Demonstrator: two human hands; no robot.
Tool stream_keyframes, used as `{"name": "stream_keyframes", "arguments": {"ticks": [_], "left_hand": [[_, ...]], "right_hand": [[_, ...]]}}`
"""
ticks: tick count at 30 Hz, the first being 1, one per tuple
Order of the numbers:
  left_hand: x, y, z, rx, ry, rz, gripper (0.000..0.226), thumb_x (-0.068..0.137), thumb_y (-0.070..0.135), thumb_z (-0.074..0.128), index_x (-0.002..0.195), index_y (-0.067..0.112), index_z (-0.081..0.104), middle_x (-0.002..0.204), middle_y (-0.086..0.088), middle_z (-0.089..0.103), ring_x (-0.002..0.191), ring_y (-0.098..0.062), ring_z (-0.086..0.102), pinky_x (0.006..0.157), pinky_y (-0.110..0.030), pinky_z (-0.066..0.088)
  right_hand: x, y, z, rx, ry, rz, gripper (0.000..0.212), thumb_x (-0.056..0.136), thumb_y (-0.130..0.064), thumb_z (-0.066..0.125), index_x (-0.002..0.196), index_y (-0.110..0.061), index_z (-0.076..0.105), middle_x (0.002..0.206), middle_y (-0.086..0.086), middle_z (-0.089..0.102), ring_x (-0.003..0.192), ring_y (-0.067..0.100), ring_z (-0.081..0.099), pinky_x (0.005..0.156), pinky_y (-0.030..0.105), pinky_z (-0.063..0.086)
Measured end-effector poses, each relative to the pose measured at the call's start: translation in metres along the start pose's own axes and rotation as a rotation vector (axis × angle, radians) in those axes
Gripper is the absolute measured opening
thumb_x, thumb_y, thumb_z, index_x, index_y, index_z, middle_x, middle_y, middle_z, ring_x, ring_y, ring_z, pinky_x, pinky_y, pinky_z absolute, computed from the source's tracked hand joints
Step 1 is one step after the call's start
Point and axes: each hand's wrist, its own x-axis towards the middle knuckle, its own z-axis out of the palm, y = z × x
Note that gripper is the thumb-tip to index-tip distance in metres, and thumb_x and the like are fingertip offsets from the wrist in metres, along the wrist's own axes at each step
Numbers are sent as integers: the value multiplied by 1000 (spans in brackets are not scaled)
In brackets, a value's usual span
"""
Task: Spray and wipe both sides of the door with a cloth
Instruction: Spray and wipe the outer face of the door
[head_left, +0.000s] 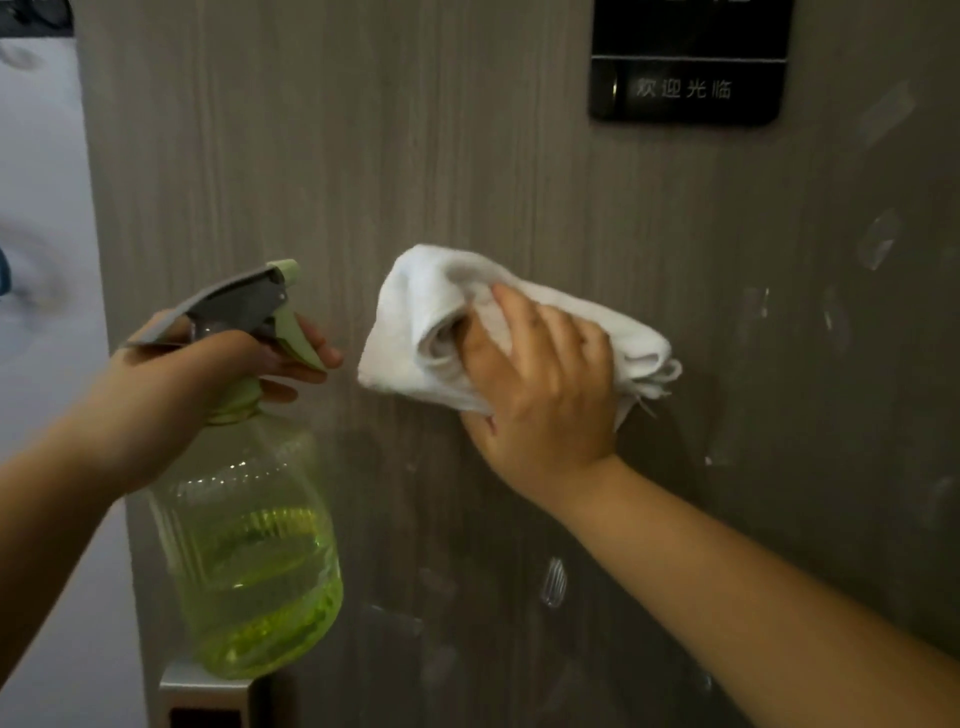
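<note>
Here, the right hand (540, 384) is pressing a bunched white cloth (498, 322) against the grey door (415, 156), fingers seemingly curled into its folds. The left hand (208, 374) is gripping a green spray bottle (249, 545), fingers on the trigger, just left of the cloth.

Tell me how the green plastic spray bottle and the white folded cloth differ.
The green plastic spray bottle is rigid and see-through, holding liquid; the white folded cloth is soft and opaque. The bottle hangs off the grey door; the cloth is pressed on it. One hand holds each.
</note>
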Motion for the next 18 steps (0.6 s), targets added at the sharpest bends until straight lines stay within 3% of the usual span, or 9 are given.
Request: {"name": "stream_keyframes", "arguments": {"ticks": [2, 5, 9, 12, 15, 18], "left_hand": [[-1, 4, -1, 8, 19, -27, 43, 48, 4, 33, 61, 22, 70, 49, 10, 67, 48, 2, 64, 54, -20, 51], [-4, 4, -1, -26, 67, -56, 35, 50, 5, 35, 77, 15, 55, 50, 9, 67, 49, 2, 65, 54, -18, 51], [-7, -6, -1, -6, 61, -126, 34, 45, 4, 43, 77, 8, 54, 51, 9, 68, 49, 2, 65, 54, -18, 50], [-9, -17, 2, 21, 91, -142, 47, 31, 10, 52, 78, 8, 56, 54, 8, 70, 53, 1, 67, 46, -13, 49], [-8, -29, 4, 20, 197, -135, 36, 48, 6, 43, 81, 11, 58, 55, 7, 70, 54, 0, 68, 49, -20, 52], [-10, -32, 5, 22, 237, -121, 38, 49, 7, 44, 84, 11, 61, 60, 4, 73, 58, -3, 70, 50, -24, 52]], "right_hand": [[-21, -12, -1, 21, 8, -25, 44, 83, -34, 67, 122, -19, 53, 123, 14, 64, 104, 31, 60, 87, 40, 38], [-48, -21, -3, 44, -31, -92, 42, 86, -36, 67, 122, -20, 53, 123, 12, 65, 108, 28, 59, 93, 39, 39], [-40, -5, -9, 135, -38, -191, 38, 88, -31, 63, 123, -18, 52, 118, 13, 66, 103, 30, 62, 92, 41, 39], [-10, 11, -13, 171, -12, -125, 39, 84, -23, 58, 121, -17, 48, 109, 14, 67, 90, 32, 63, 80, 40, 37], [19, 28, -13, 146, -40, -28, 46, 79, -27, 58, 122, -20, 42, 106, 12, 65, 86, 31, 62, 78, 38, 31], [53, 42, -12, 120, 2, 77, 42, 78, -31, 52, 117, -19, 46, 98, 9, 65, 81, 30, 61, 77, 36, 27]]}}
